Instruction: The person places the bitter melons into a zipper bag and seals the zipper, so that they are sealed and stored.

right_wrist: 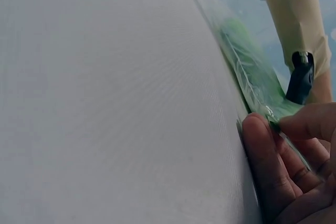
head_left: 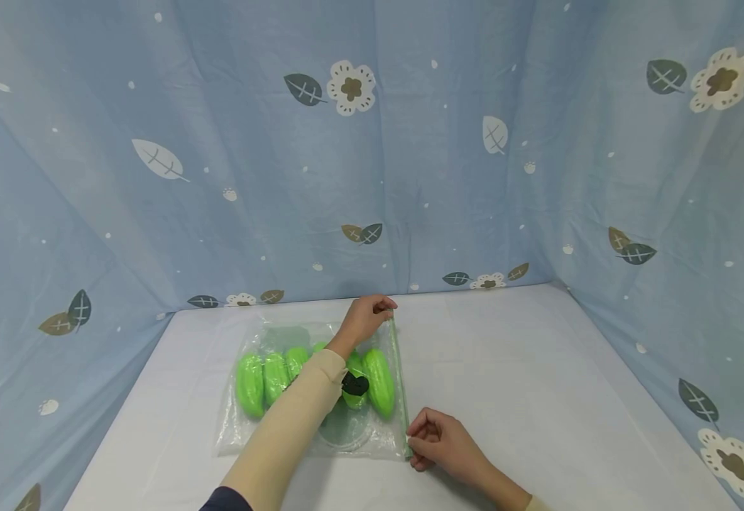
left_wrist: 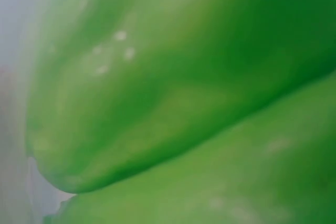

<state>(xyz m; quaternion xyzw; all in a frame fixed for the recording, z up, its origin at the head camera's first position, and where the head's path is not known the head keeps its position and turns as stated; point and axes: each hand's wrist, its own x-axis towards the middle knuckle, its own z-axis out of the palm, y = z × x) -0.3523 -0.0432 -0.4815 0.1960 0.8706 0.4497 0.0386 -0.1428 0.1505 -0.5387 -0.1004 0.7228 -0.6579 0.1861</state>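
A clear plastic zip bag [head_left: 230, 438] lies flat, with a green zip strip [head_left: 400, 369] along its right edge. Inside it, several plump, long green vegetables [head_left: 380, 383] sit side by side. My left hand [head_left: 365, 316] reaches across the bag and pinches the strip's far end at the top corner. At the near corner my right hand [head_left: 442, 443] pinches the other end between thumb and fingers, as the right wrist view also shows at the green edge [right_wrist: 274, 124]. Two of the vegetables [left_wrist: 157, 87] fill the left wrist view up close, blurred. My left forearm hides the bag's middle.
The bag rests on a white-covered table [head_left: 519, 369]. Blue curtains [head_left: 436, 184] with leaf and flower prints rise behind the table and on both sides. A black wrist camera [head_left: 355, 385] on my left wrist hangs over the vegetables.
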